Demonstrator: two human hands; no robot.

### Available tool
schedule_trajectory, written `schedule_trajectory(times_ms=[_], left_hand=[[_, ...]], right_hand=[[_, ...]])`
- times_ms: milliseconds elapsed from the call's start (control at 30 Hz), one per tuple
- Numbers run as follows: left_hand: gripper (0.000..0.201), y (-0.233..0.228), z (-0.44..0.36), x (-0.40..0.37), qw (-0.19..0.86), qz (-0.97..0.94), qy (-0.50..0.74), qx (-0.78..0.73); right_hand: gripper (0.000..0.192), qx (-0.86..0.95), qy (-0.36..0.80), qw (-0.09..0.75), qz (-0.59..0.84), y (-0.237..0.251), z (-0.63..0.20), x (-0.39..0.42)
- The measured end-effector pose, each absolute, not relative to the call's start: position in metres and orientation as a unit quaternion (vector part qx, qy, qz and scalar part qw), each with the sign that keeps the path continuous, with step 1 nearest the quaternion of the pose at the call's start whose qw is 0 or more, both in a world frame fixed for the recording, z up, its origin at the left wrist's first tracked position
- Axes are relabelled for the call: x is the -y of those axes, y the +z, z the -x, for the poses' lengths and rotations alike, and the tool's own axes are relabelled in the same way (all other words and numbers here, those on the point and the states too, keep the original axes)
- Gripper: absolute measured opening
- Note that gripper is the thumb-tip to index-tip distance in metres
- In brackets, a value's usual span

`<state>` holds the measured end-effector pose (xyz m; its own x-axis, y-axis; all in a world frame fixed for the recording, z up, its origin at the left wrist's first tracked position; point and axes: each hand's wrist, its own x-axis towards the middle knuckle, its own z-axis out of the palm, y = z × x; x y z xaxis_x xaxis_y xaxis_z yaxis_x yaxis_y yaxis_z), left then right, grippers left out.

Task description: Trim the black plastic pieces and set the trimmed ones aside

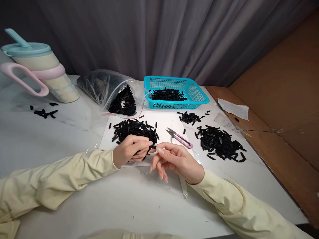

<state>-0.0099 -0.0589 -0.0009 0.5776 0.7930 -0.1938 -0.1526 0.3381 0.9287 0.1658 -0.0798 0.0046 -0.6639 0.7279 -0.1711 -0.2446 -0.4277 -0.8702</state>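
Observation:
My left hand (131,148) is closed over the near edge of a pile of small black strips (134,128) on a white sheet (165,119). Its thumb and fingers pinch one short black strip (153,147), and other dark bits show under the fingers. My right hand (178,160) meets it from the right, thumb and forefinger closed at the other end of that strip, the remaining fingers loosely curled. Just beyond the right hand lies a pair of pink-handled thread snips (183,138), blades pointing away to the left.
A blue basket (196,103) holding black strips stands at the back, beside a clear zip bag (99,88) of them. Loose piles lie right (219,142) and back right (189,118), with a few strips (45,113) left. A tumbler (57,74) stands far left; cardboard (274,99) borders the right.

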Motion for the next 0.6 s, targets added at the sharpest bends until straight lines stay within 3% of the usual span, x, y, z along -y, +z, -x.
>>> schedule_trajectory(times_ms=[133, 200, 300, 400, 500, 600], left_hand=[[0.041, 0.000, 0.009, 0.058, 0.762, -0.466, 0.295, -0.339], [0.042, 0.002, 0.008, 0.056, 0.771, -0.450, 0.295, -0.341], [0.043, 0.003, 0.008, 0.054, 0.785, -0.433, 0.287, -0.336], [0.045, 0.003, 0.009, 0.052, 0.797, -0.434, 0.268, -0.325], [0.045, 0.002, 0.010, 0.050, 0.807, -0.431, 0.255, -0.312], [0.045, 0.002, 0.009, 0.049, 0.821, -0.419, 0.247, -0.298]], right_hand=[[0.024, 0.522, 0.730, 0.302, 0.321, 0.016, -0.170, 0.081], [0.022, 0.646, 0.603, 0.280, 0.375, 0.028, -0.185, 0.083], [0.024, 0.823, 0.207, 0.212, 0.484, 0.041, -0.224, 0.089], [0.033, 0.764, -0.150, 0.143, 0.610, 0.035, -0.272, 0.096], [0.032, 0.698, -0.219, 0.056, 0.679, 0.018, -0.311, 0.098], [0.028, 0.688, -0.212, 0.030, 0.693, 0.008, -0.332, 0.096]])
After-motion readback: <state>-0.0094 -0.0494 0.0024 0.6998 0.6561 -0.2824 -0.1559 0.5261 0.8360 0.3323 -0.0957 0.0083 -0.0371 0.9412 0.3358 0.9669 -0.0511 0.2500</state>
